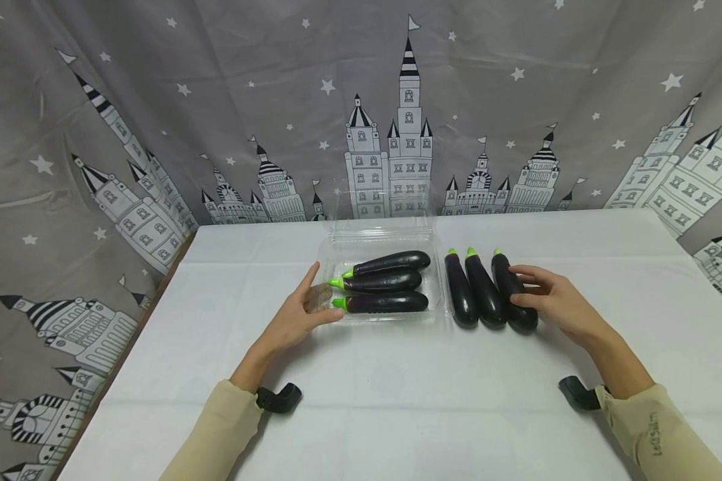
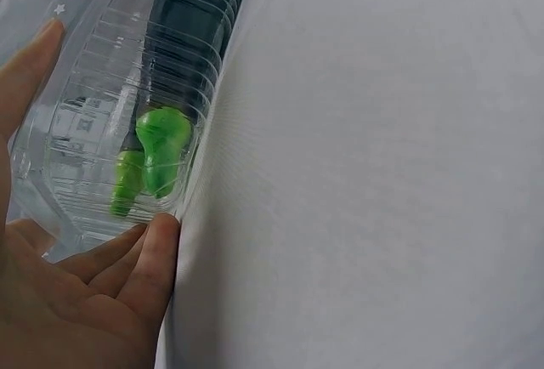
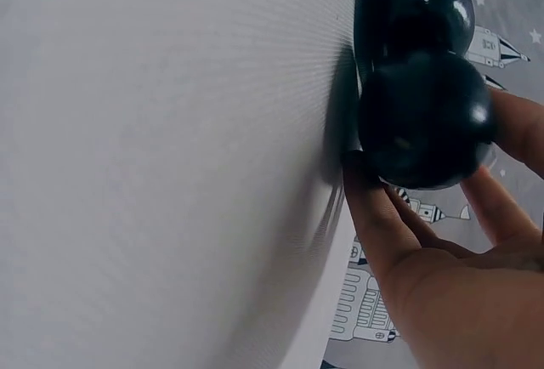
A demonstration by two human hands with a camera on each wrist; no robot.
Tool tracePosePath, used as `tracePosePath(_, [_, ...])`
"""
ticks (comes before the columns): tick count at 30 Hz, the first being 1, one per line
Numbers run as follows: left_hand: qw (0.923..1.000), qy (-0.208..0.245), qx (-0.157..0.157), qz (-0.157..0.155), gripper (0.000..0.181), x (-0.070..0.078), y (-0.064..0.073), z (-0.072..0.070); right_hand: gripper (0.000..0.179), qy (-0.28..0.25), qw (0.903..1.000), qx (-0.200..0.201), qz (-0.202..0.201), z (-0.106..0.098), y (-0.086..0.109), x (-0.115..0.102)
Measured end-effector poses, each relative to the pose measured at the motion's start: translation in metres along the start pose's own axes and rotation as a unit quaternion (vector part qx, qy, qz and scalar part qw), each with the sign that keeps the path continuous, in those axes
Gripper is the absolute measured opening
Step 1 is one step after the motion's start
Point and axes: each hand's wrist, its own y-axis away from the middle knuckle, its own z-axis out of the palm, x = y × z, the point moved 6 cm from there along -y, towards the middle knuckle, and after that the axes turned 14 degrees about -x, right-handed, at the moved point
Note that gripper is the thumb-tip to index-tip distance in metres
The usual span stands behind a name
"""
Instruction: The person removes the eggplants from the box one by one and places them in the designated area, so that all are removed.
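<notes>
A clear hinged plastic container (image 1: pixel 441 287) stands on the table with its lid raised at the back. Three eggplants lie in it side by side, green stems to the left; the nearest eggplant (image 1: pixel 385 302) is by the front wall. My left hand (image 1: pixel 290 319) rests against the container's left end, fingers and thumb spread, and the left wrist view shows fingertips low on its ribbed wall. To the right of the container lie three more eggplants, stems pointing away. My right hand (image 1: pixel 559 304) holds the rightmost eggplant (image 3: pixel 425 122) from its right side, thumb and fingers around it.
A white cloth (image 1: pixel 391 401) covers the table. Behind it hangs a grey curtain (image 1: pixel 247 113) printed with castles and stars. Right beside the container lie the left loose eggplant (image 1: pixel 460 294) and the middle loose eggplant (image 1: pixel 486 294). The table's wooden edge (image 1: pixel 120 361) shows at left.
</notes>
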Motion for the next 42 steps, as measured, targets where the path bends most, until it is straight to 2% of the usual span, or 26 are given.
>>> tracePosePath(5, [1.0, 0.002, 0.001, -0.004, 0.106, 0.0009, 0.0001, 0.0002, 0.061, 0.008, 1.0, -0.004, 0.004, 0.001, 0.0004, -0.0001])
tracePosePath(11, [1.0, 0.003, 0.001, -0.003, 0.106, 0.0002, -0.0003, -0.0005, 0.051, 0.043, 0.9988, 0.021, 0.012, -0.0014, 0.0007, -0.0004])
tracePosePath(18, [1.0, -0.001, 0.002, -0.004, 0.106, -0.0015, -0.0001, -0.0014, 0.049, 0.074, 0.9966, 0.033, 0.012, -0.0022, 0.0001, -0.0002])
tracePosePath(29, [1.0, 0.001, 0.001, 0.0, 0.105, -0.0007, 0.0001, -0.0014, 0.049, 0.069, 0.9971, 0.028, 0.015, -0.0011, -0.0007, 0.0003])
tracePosePath(42, [1.0, -0.002, 0.001, -0.004, 0.107, 0.001, 0.0009, -0.0004, 0.053, 0.045, 0.9974, 0.051, 0.022, 0.0031, -0.0004, -0.0012])
